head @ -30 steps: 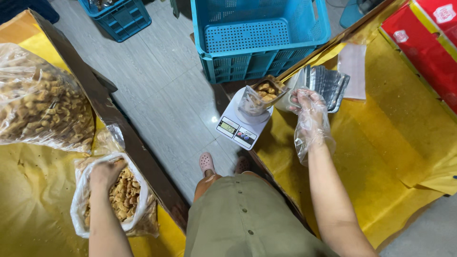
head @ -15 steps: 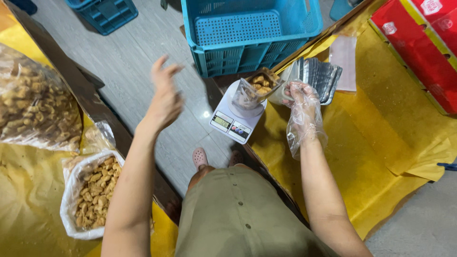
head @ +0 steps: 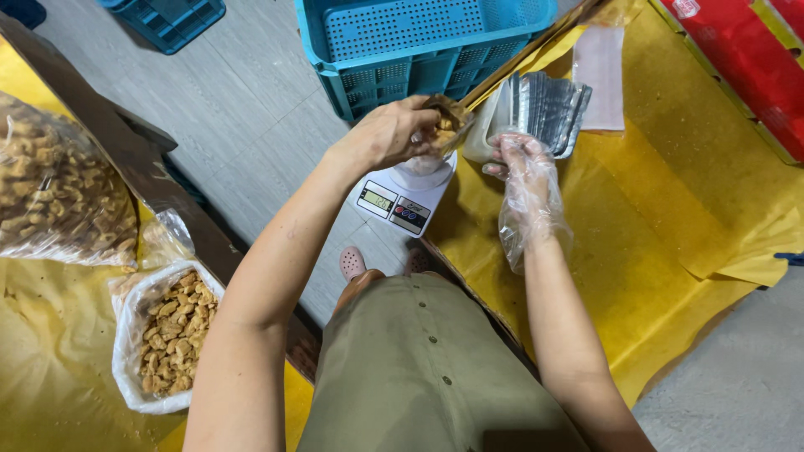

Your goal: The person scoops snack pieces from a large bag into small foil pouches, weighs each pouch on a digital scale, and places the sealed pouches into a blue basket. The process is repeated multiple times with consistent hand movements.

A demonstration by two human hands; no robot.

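A small clear pouch holding fried snack pieces stands on a white digital kitchen scale. My bare left hand reaches across to the pouch's mouth, fingers bunched over it, seemingly on snack pieces. My right hand, in a loose clear plastic glove, hovers just right of the pouch with its fingers loosely curled, a small gap away. At the lower left lies an open white bag of the same snack pieces.
A large clear bag of snacks lies at the far left on yellow paper. A blue plastic crate stands behind the scale, silvery pouches are stacked beside it, and red boxes sit at the top right. The yellow-covered table spreads right.
My left hand left the white snack bag, swung across and now sits at the pouch's mouth. My right hand has come off the pouch's edge.
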